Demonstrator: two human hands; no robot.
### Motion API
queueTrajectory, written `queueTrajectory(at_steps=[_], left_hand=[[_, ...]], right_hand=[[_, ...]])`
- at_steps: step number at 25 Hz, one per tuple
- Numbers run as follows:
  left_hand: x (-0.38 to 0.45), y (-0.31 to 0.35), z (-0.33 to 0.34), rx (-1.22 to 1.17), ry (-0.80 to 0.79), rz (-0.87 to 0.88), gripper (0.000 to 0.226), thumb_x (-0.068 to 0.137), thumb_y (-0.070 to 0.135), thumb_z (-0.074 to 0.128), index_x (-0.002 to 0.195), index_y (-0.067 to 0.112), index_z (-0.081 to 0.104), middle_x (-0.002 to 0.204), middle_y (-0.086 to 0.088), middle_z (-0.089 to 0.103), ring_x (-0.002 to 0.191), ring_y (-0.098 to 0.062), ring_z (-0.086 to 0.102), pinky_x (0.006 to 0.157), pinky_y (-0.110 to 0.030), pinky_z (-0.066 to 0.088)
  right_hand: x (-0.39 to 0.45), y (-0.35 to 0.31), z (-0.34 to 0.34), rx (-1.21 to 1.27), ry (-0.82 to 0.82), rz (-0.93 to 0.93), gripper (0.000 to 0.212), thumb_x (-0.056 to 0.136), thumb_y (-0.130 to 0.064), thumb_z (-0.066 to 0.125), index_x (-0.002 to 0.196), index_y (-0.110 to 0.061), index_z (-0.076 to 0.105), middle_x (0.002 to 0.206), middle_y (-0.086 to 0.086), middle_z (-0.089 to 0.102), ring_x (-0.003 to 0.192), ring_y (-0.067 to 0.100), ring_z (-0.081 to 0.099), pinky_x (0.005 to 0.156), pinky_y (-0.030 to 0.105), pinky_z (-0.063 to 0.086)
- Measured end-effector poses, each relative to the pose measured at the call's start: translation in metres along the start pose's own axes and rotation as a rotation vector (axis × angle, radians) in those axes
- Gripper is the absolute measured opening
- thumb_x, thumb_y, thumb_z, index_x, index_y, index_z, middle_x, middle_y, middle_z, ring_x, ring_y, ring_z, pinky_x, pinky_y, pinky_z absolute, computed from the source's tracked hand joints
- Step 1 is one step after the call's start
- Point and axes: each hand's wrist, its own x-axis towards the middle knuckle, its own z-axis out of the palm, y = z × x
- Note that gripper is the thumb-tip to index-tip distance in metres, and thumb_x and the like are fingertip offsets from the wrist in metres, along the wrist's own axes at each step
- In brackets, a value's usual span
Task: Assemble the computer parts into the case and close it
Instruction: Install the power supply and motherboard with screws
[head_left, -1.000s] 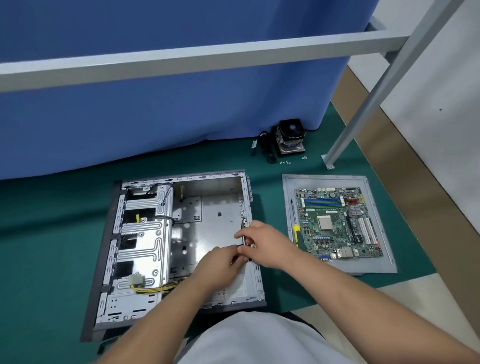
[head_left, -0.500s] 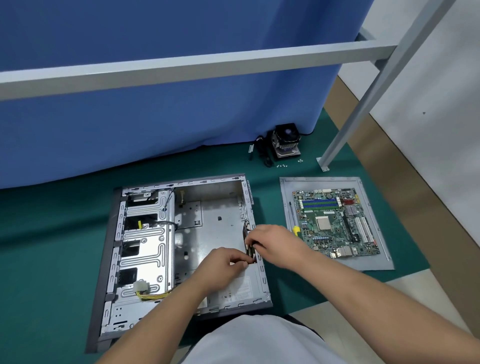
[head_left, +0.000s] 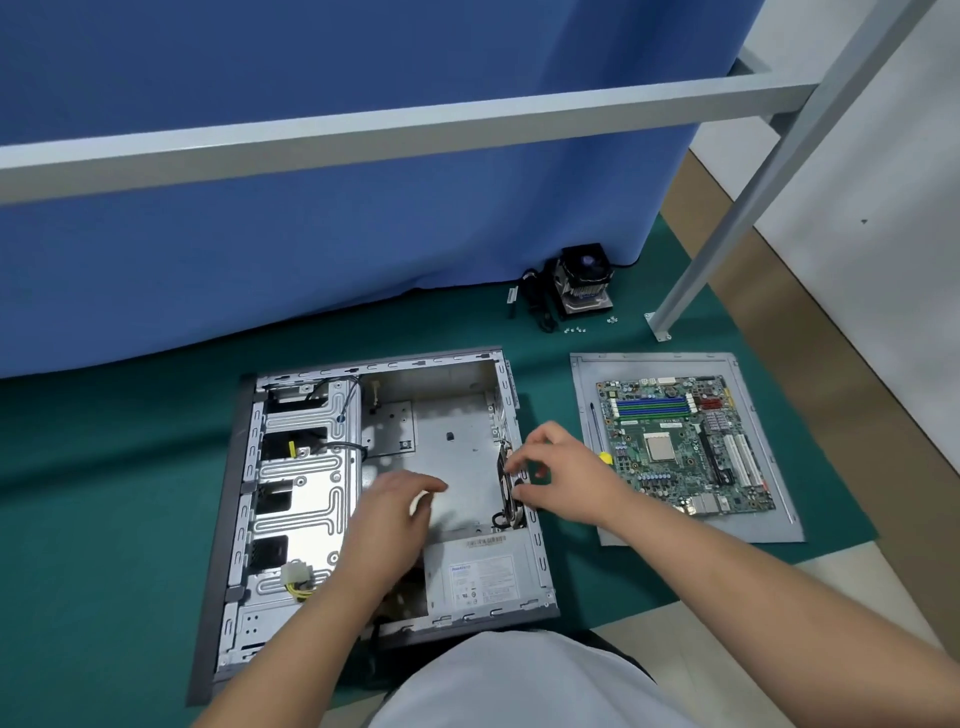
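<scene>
The open case (head_left: 452, 431) lies on the green mat (head_left: 130, 467), motherboard (head_left: 680, 441) well apart on the side panel (head_left: 587, 374). The right hand (head_left: 566, 473) pinches the rear fan (head_left: 511, 483); the left hand (head_left: 389, 514) hovers, fingers relaxed. The fan may slip or snag its cable.

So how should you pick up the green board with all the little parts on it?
Judging by how it lies, grip the motherboard by its bare long edges, one hand per side, coming down from above. It lies flat on the grey panel with chips, slots and the socket facing up, so the edges look like the only safe places to pinch.
</scene>
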Motion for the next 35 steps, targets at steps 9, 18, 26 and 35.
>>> queueTrajectory(at_steps=[9, 18, 26, 35], left_hand=[[-0.007, -0.041, -0.021, 0.268, 0.187, -0.243, 0.063, 0.085, 0.018, 0.075, 0.143, 0.027, 0.052, 0.159, -0.006, 0.035, 0.147, -0.034, 0.024, 0.12, -0.052, 0.028], [0.01, -0.047, -0.004, 0.467, 0.114, -0.336, 0.088, 0.077, 0.013, 0.073, 0.151, 0.04, 0.034, 0.169, -0.005, 0.013, 0.154, -0.035, 0.012, 0.119, -0.054, 0.025], [0.032, -0.044, -0.019, 0.53, 0.092, -0.245, 0.087, 0.074, 0.007, 0.075, 0.147, 0.039, 0.04, 0.167, -0.005, 0.022, 0.152, -0.037, 0.02, 0.114, -0.056, 0.033], [0.119, -0.032, -0.044, 0.557, -0.021, -0.022, 0.113, 0.075, -0.008, 0.057, 0.157, 0.046, 0.001, 0.17, 0.003, -0.006, 0.157, -0.028, 0.002, 0.12, -0.049, 0.03]], right_hand=[[0.007, 0.002, -0.02, -0.096, -0.128, -0.064, 0.047, 0.085, -0.069, 0.064, 0.126, -0.045, 0.062, 0.122, -0.027, 0.037, 0.113, 0.0, 0.052, 0.094, 0.026, 0.048], [0.091, -0.024, -0.007, -0.253, -0.079, 0.261, 0.072, 0.097, -0.018, 0.051, 0.158, -0.042, 0.021, 0.157, 0.008, 0.016, 0.096, 0.033, 0.063, 0.079, 0.039, 0.056], [0.084, -0.018, -0.01, -0.509, 0.07, 0.178, 0.062, 0.08, -0.02, 0.059, 0.139, -0.034, 0.047, 0.166, 0.0, -0.018, 0.138, 0.034, 0.029, 0.095, 0.041, 0.043], [0.047, -0.003, -0.009, -0.669, 0.004, 0.104, 0.044, 0.088, -0.044, 0.051, 0.13, -0.05, 0.062, 0.165, -0.006, -0.032, 0.15, 0.034, -0.032, 0.119, 0.054, -0.024]])
